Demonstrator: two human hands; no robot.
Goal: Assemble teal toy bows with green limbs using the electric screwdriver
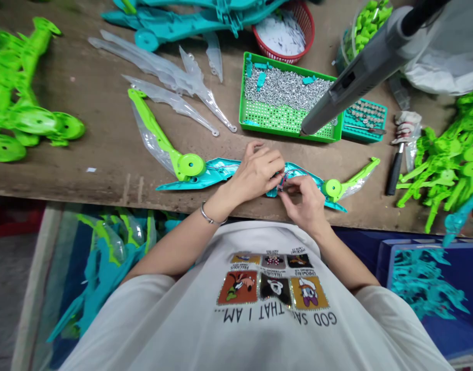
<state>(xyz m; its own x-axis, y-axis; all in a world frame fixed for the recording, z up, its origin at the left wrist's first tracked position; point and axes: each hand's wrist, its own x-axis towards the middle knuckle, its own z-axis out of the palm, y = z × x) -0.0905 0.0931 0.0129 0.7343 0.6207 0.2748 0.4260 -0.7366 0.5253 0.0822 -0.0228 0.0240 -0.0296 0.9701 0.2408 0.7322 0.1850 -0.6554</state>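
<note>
A long teal plastic bow-shaped body [217,174] lies across the bench before me, hollow side up, with thin wires along its channel. Lime green arms with clear plastic blades, a left one [159,129] and a right one [352,180], are joined to its ends. Bent over the middle of the body is my left hand [262,167], its fingers curled down at the wires. My right hand [304,198] pinches a small part with red and blue wires [282,183] at the same spot. The fingers hide most of that part.
Behind my hands stands a green tray [271,113] of screws, beside a small teal tray [366,121] of round metal pieces. A grey screwdriver [348,72] hangs over them. Clear blades [170,98], a red basket [309,31], a hammer [397,165] and lime green parts [449,165] lie around.
</note>
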